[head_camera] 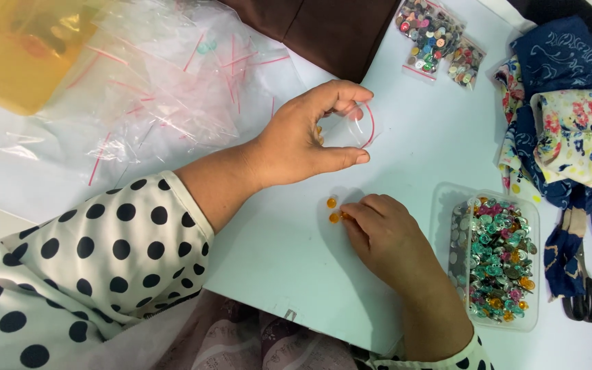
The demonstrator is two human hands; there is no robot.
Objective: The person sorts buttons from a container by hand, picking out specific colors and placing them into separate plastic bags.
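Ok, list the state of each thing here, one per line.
left hand: holding small clear zip bag
small clear zip bag: held open
right hand: fingertips on orange gems
orange gems: loose on table
clear tub of gems: uncovered, full
scissors: lying closed
bagged gems: sealed

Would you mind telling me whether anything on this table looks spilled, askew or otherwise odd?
Nothing looks damaged. Two orange beads lie loose on the table by the right hand, outside the clear tray of beads. The empty zip bags sprawl in an untidy heap. The left hand holds one small bag.
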